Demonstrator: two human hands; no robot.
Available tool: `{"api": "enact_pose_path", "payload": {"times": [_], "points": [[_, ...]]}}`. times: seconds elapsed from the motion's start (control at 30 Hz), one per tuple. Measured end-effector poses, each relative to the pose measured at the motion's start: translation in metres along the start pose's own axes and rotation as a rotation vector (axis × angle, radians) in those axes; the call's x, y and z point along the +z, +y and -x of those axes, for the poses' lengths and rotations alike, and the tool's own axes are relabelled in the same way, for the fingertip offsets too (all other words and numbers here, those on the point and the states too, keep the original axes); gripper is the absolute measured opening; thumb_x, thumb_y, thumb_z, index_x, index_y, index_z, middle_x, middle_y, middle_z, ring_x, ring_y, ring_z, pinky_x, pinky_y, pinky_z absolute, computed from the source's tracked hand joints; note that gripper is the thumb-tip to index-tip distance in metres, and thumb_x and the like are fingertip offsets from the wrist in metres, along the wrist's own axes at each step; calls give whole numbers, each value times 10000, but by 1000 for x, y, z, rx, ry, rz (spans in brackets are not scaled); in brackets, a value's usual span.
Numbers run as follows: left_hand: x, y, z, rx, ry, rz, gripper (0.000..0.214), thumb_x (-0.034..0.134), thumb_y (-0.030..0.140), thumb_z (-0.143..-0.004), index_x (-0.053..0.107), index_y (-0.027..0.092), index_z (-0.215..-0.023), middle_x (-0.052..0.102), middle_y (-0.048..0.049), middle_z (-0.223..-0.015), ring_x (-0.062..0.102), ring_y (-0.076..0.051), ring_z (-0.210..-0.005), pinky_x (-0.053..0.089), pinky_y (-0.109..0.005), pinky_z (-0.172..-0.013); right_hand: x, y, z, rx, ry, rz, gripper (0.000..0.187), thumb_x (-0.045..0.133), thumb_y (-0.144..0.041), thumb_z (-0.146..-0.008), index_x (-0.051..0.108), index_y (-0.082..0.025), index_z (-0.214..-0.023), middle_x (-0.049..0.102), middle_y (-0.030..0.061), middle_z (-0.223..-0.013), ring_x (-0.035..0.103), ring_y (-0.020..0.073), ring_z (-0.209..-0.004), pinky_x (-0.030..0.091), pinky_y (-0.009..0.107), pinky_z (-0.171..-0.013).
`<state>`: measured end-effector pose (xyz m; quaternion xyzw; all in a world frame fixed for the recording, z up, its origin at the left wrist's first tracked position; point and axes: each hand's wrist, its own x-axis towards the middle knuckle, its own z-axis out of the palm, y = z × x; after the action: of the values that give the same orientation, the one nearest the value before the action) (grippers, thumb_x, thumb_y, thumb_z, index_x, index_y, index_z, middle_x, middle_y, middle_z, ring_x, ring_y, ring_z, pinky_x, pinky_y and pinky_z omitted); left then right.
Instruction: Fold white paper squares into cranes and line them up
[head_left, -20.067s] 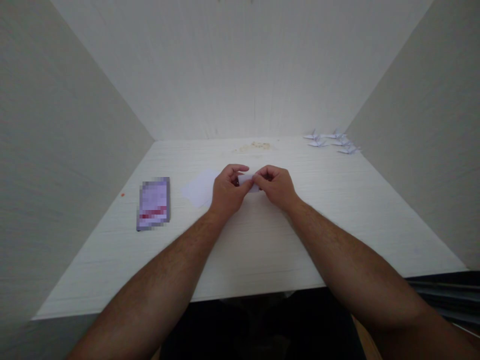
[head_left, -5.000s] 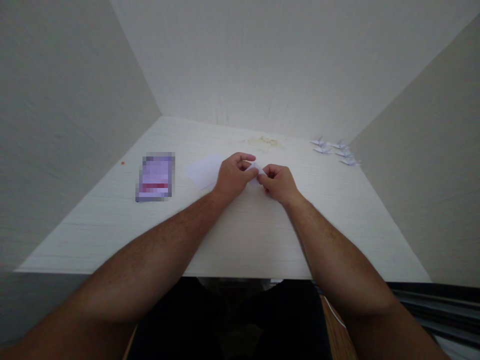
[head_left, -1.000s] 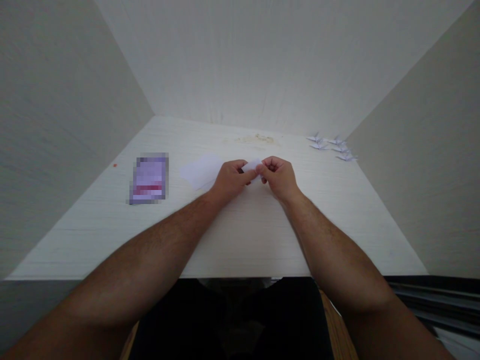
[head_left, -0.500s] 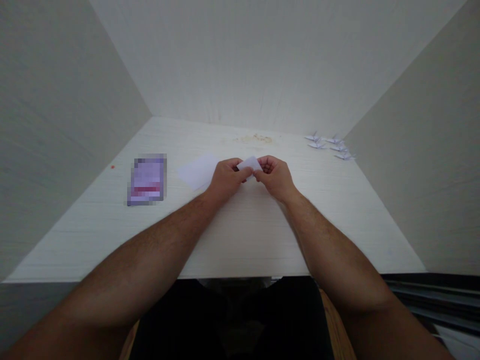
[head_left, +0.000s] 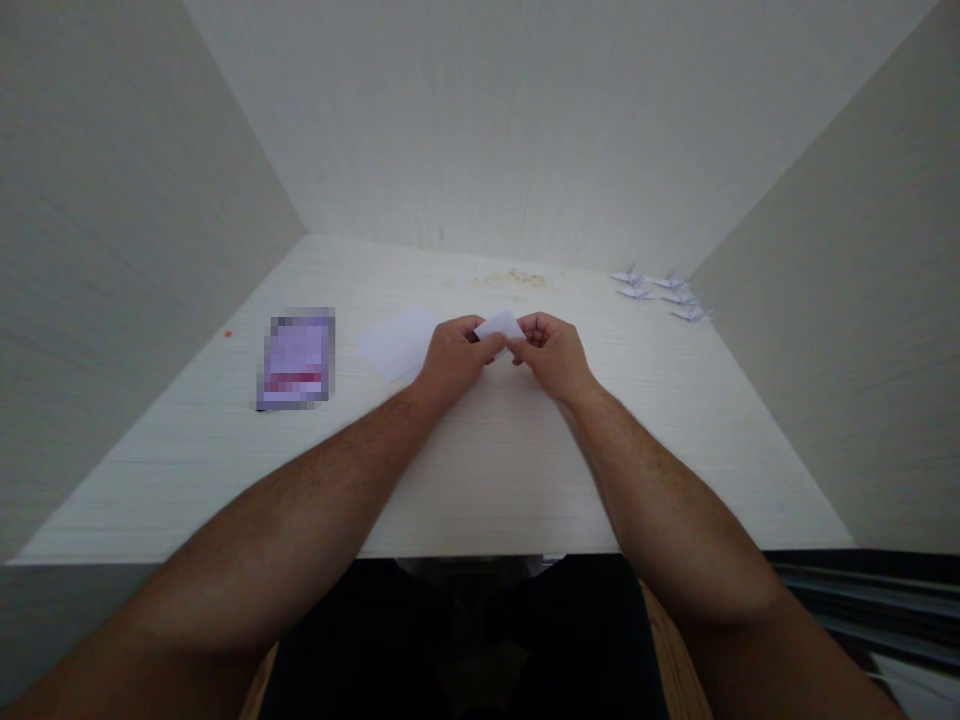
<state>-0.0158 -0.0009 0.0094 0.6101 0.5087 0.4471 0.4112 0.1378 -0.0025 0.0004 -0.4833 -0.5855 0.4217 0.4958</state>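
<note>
The left hand (head_left: 456, 352) is pinching the folded paper (head_left: 501, 325) with its thumb on top and fingers behind, leaving little gap. The right hand (head_left: 553, 355) is holding the other side, its thumb tip near the left thumb, its other fingers curling loosely. Farthest left of the loose sheet (head_left: 396, 343), an orange spot (head_left: 228, 334) is showing; between the two, a purple packet (head_left: 296, 355) with a red band is lying, blurred into blocks. The sheet is lying flat, its right end just beside the left hand. To the sheet's right, between both hands, the folded paper is pointing one corner away from the person and slightly rightward. Its upper left edge is slanting toward that corner; the thumbs are covering the near part, so its long axis cannot be told. It is looking white with a lilac tinge, smooth and straight-edged. Right of the sheet and farther back, a tan stain (head_left: 525, 279) is showing; well to the sheet's right, small white paper cranes (head_left: 679, 297) are clustering.
</note>
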Motion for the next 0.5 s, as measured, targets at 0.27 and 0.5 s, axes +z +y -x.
{"api": "enact_pose_path", "payload": {"times": [0.27, 0.5], "points": [[0, 2, 2, 32, -39, -39, 147, 644, 256, -701, 595, 150, -612, 570, 29, -566, 455, -88, -522, 325, -223, -499, 2, 5, -2, -71, 118, -47, 259, 632, -165, -705, 562, -207, -951, 536, -87, -612, 507, 77, -531, 410, 240, -541], [2, -8, -2, 42, -14, 23, 165, 673, 304, -697, 613, 156, -654, 564, 26, -588, 480, -105, -554, 333, -228, -513, -3, 2, -2, -41, 55, -51, 265, 666, -195, -664, 539, -207, -897, 572, -83, -588, 525, 90, -523, 405, 252, -543]]}}
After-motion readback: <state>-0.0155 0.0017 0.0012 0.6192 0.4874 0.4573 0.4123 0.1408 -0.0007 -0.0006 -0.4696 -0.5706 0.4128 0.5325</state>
